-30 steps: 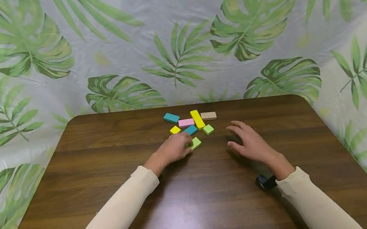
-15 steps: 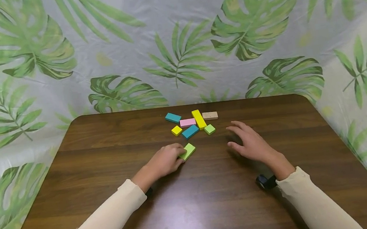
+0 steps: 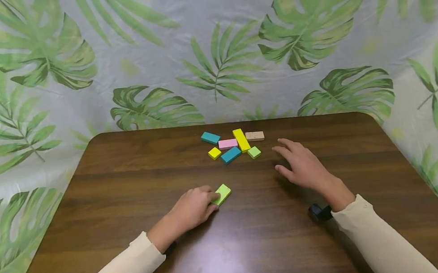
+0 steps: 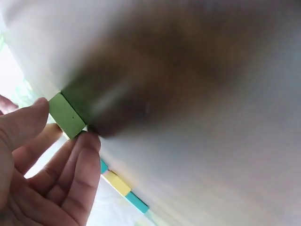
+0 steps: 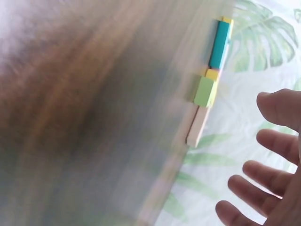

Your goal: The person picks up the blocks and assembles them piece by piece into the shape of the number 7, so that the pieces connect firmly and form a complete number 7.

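Observation:
My left hand [image 3: 193, 206] pinches a light green rectangular block [image 3: 223, 193] between thumb and fingers, low over the table left of centre. In the left wrist view the thumb sits on one side of the green block [image 4: 67, 115] and the fingertips on the other. My right hand [image 3: 302, 164] is held above the table on the right, fingers spread, holding nothing. Its closest block is a small green one [image 3: 254, 152], to its left. The right wrist view shows that small green block [image 5: 204, 91] apart from the loose fingers of the right hand [image 5: 268, 174].
Toward the table's far edge lies a loose group: two blue blocks [image 3: 231, 155], a pink one [image 3: 228, 144], a long yellow one [image 3: 241, 140], a small yellow one [image 3: 214, 153] and a tan one [image 3: 254, 136]. A leaf-patterned cloth [image 3: 224, 1] hangs behind the brown table [image 3: 271, 243].
My left hand has drawn the light green block away from the group, toward the near edge and slightly left. The right hand has stayed almost where it was.

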